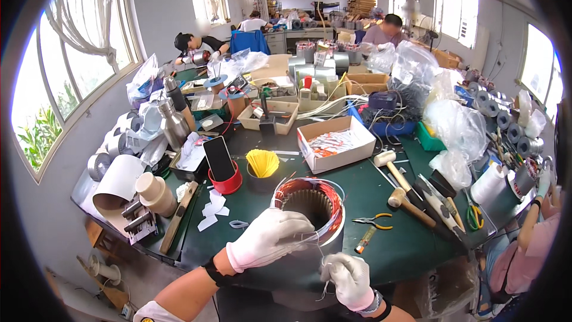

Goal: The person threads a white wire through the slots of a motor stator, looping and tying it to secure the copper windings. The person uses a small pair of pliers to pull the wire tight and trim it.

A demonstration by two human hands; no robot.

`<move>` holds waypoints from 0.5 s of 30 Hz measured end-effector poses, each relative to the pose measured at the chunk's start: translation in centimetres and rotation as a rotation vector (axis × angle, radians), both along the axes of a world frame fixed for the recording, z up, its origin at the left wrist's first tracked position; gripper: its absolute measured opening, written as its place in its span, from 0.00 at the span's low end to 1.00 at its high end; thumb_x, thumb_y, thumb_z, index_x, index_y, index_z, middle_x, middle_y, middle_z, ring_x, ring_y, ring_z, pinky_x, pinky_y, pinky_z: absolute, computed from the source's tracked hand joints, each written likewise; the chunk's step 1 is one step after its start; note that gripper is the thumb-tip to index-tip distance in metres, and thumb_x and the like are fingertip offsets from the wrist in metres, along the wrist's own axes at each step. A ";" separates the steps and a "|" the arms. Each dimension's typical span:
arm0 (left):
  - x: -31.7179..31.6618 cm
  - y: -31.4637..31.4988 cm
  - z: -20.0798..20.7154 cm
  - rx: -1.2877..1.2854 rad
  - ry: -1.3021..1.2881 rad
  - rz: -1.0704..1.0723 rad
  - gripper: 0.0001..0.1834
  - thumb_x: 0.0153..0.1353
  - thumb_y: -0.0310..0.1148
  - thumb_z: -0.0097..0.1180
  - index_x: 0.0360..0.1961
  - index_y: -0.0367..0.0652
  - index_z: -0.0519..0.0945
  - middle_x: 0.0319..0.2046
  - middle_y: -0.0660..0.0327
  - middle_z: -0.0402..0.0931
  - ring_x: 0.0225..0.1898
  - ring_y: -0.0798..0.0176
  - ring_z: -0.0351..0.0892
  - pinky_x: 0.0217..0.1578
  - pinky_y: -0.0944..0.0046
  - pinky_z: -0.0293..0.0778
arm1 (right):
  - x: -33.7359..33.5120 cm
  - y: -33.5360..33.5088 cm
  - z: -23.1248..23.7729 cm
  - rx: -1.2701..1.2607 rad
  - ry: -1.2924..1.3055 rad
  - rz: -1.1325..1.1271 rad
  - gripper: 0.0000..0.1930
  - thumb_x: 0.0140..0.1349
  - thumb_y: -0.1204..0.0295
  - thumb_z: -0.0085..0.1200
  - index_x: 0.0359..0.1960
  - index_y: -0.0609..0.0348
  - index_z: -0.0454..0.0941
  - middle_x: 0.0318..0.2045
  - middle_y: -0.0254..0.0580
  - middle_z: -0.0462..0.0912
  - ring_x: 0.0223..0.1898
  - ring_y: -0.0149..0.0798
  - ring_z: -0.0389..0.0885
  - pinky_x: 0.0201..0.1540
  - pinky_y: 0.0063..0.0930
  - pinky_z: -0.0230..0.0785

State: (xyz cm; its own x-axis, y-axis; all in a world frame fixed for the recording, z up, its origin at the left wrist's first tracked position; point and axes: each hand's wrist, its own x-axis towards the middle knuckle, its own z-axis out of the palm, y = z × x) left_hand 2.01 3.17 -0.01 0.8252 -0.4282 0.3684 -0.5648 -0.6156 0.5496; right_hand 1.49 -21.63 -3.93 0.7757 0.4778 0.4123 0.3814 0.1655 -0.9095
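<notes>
A motor stator (331,244), a grey cylinder with a slotted bore and red-copper windings (331,194) round its top, stands upright at the table's near edge. My left hand (271,240), in a white glove, lies over its near-left rim. Its fingers are pressed together, with thin white cord (317,240) at the tips. Just right of the stator's lower side, my gloved right hand (348,280) is closed in a pinch on the same cord, and a loose end hangs below it. The fingertips of both hands are partly hidden.
Pliers (373,222) and a small screwdriver (364,241) lie right of the stator, mallets (411,207) beyond. Behind it stand a cup of yellow strips (262,164), a phone (219,160) in a red holder (226,180) and an open carton (336,143). A co-worker (527,226) sits at right.
</notes>
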 end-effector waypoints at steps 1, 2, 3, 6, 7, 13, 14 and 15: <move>-0.3 0.0 0.4 -0.003 -0.009 -0.011 0.19 0.53 0.30 0.75 0.47 0.41 0.88 0.43 0.55 0.88 0.46 0.47 0.87 0.48 0.52 0.80 | -0.2 -0.1 -0.1 -0.014 0.012 0.002 0.18 0.77 0.66 0.50 0.31 0.66 0.81 0.21 0.41 0.84 0.21 0.34 0.79 0.29 0.29 0.72; -0.5 -0.1 0.7 -0.011 -0.063 0.035 0.19 0.53 0.30 0.75 0.47 0.41 0.88 0.45 0.56 0.88 0.48 0.48 0.86 0.52 0.52 0.79 | -0.3 -0.1 -0.2 -0.028 0.027 0.003 0.17 0.77 0.67 0.52 0.31 0.66 0.81 0.22 0.42 0.84 0.22 0.37 0.81 0.29 0.30 0.72; -0.9 -0.1 0.9 -0.020 -0.113 0.083 0.19 0.52 0.30 0.76 0.47 0.41 0.88 0.47 0.57 0.88 0.51 0.49 0.85 0.55 0.52 0.78 | -0.6 0.0 -0.4 -0.031 0.045 -0.012 0.18 0.77 0.65 0.51 0.30 0.65 0.81 0.22 0.41 0.84 0.21 0.36 0.79 0.28 0.29 0.70; -0.9 -0.1 -1.9 -0.215 -0.314 0.140 0.14 0.59 0.26 0.70 0.47 0.40 0.87 0.52 0.54 0.85 0.54 0.49 0.83 0.61 0.52 0.75 | -0.9 0.3 -0.4 -0.020 0.074 -0.018 0.18 0.77 0.65 0.52 0.30 0.64 0.82 0.22 0.40 0.83 0.21 0.34 0.77 0.27 0.29 0.68; -1.0 -0.4 -2.5 -0.269 -0.313 0.242 0.12 0.61 0.25 0.66 0.47 0.39 0.87 0.53 0.54 0.85 0.54 0.52 0.83 0.61 0.55 0.74 | -0.9 0.3 -0.5 -0.019 0.088 -0.022 0.18 0.77 0.64 0.52 0.30 0.64 0.82 0.21 0.39 0.81 0.21 0.32 0.75 0.27 0.29 0.67; -5.9 -1.9 -4.9 -0.858 0.142 0.707 0.13 0.70 0.20 0.59 0.54 0.37 0.80 0.48 0.62 0.81 0.48 0.70 0.79 0.49 0.66 0.77 | -1.1 0.6 -0.1 -0.006 0.097 -0.006 0.17 0.77 0.65 0.52 0.31 0.63 0.83 0.23 0.42 0.81 0.24 0.36 0.79 0.31 0.30 0.70; -7.3 -2.8 -5.4 -0.624 -0.044 0.687 0.14 0.64 0.21 0.65 0.51 0.39 0.82 0.42 0.62 0.83 0.40 0.65 0.83 0.44 0.63 0.79 | -1.2 0.7 0.0 0.034 0.104 0.026 0.17 0.77 0.66 0.52 0.31 0.63 0.83 0.24 0.43 0.82 0.26 0.37 0.80 0.33 0.30 0.71; -8.3 -3.3 -3.6 -0.342 -0.182 0.522 0.15 0.60 0.20 0.67 0.49 0.39 0.84 0.40 0.60 0.84 0.39 0.61 0.84 0.43 0.60 0.79 | -1.2 0.7 -0.1 0.003 0.114 0.036 0.17 0.77 0.66 0.52 0.31 0.64 0.83 0.26 0.44 0.82 0.29 0.40 0.83 0.36 0.32 0.73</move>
State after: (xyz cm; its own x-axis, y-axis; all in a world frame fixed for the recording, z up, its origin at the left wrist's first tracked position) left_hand -6.34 -0.10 -3.65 0.8044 0.1789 0.5666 -0.3413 -0.6414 0.6871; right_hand 0.31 -20.89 -4.07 0.8001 0.5053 0.3234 0.2690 0.1796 -0.9462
